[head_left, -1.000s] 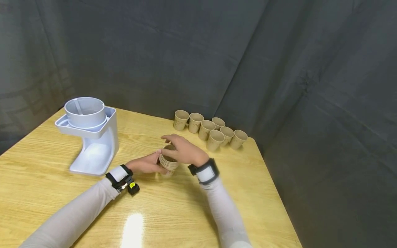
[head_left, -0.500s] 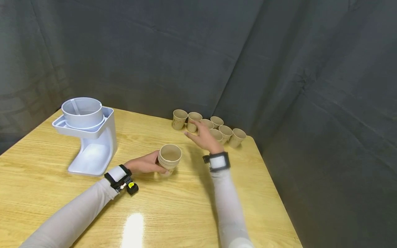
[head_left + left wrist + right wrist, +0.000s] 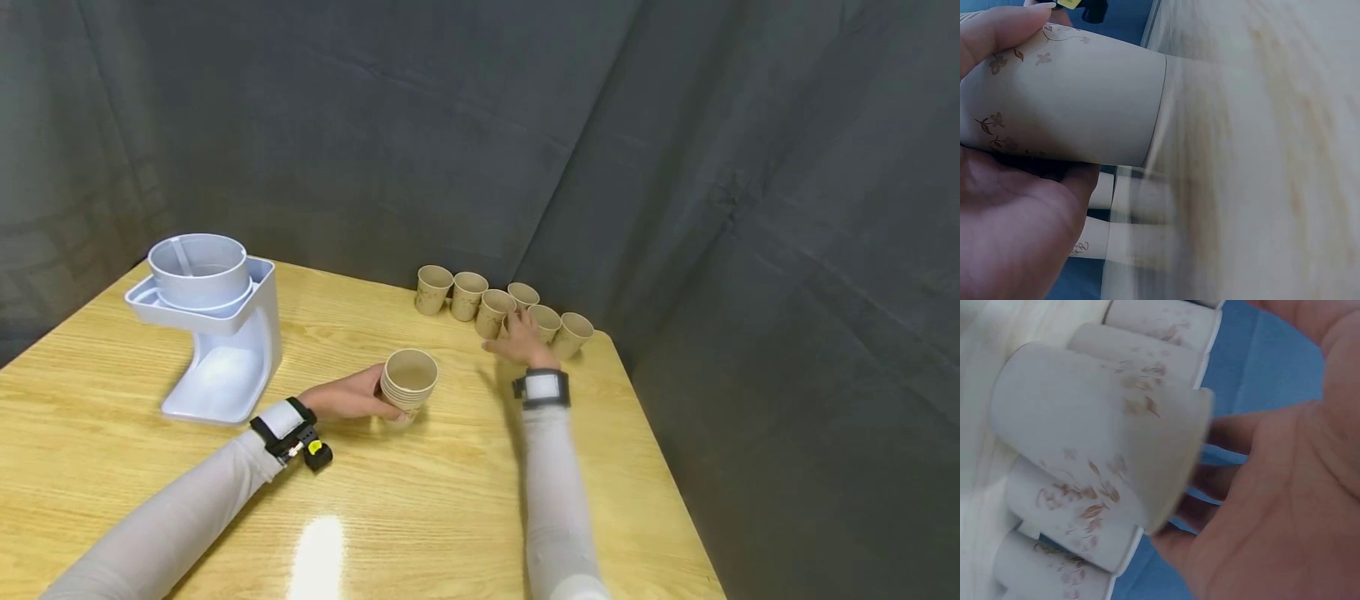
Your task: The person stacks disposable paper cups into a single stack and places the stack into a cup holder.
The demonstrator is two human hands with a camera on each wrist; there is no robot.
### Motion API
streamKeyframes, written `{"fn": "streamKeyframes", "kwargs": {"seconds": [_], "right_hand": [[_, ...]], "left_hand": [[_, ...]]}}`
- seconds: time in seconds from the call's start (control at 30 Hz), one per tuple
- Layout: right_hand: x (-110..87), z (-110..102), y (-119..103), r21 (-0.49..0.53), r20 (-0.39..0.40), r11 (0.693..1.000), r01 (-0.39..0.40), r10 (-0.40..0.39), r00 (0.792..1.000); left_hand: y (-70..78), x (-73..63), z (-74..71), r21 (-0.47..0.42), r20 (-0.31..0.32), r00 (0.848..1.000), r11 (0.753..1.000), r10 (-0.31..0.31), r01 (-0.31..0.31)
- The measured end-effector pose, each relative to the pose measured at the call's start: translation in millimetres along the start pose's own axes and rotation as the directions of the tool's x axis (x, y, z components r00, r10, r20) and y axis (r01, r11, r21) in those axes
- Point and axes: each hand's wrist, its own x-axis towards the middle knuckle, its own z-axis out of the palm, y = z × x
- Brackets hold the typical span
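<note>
The left hand [image 3: 352, 397] holds a stack of nested paper cups [image 3: 409, 390] just above or on the table [image 3: 420, 508]; which of the two cannot be told. Its fingers are curled round one side and its thumb lies on the other, a low grip that presumably leaves the stacked rims and upturned mouth uncovered. Nesting lets one hand steady them all. At the far right corner, the right hand [image 3: 522, 340] reaches to the front cup [image 3: 1097, 425] of a cluster, thumb spread well away and fingers bent loosely behind the rim, gripping nothing firmly; whether they touch is unclear. The other cups [image 3: 468, 297] stand upright close by, likely grouped there to keep within reach. On the left, a white stand [image 3: 262, 333] bears a round tub [image 3: 202, 290], apart from both hands.
</note>
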Motion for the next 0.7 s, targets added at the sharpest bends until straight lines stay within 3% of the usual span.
{"fn": "streamKeyframes", "kwargs": {"seconds": [0.2, 0.43, 0.7], "right_hand": [[1.0, 2, 5, -0.01, 0.021, 1.0, -0.026, 0.027, 0.999], [1.7, 5, 4, -0.089, 0.044, 0.995, -0.034, 0.038, 0.998], [-2.9, -3, -7, -0.143, 0.07, 0.989, 0.034, -0.024, 0.997]], "left_hand": [[0.1, 0.4, -1.0, -0.011, 0.01, 1.0, 1.0, 0.006, -0.006], [-0.8, 0.3, -0.2, -0.008, 0.012, 1.0, 1.0, 0.004, -0.004], [-2.3, 0.1, -1.2, -0.004, 0.007, 1.0, 1.0, -0.001, 0.001]]}}
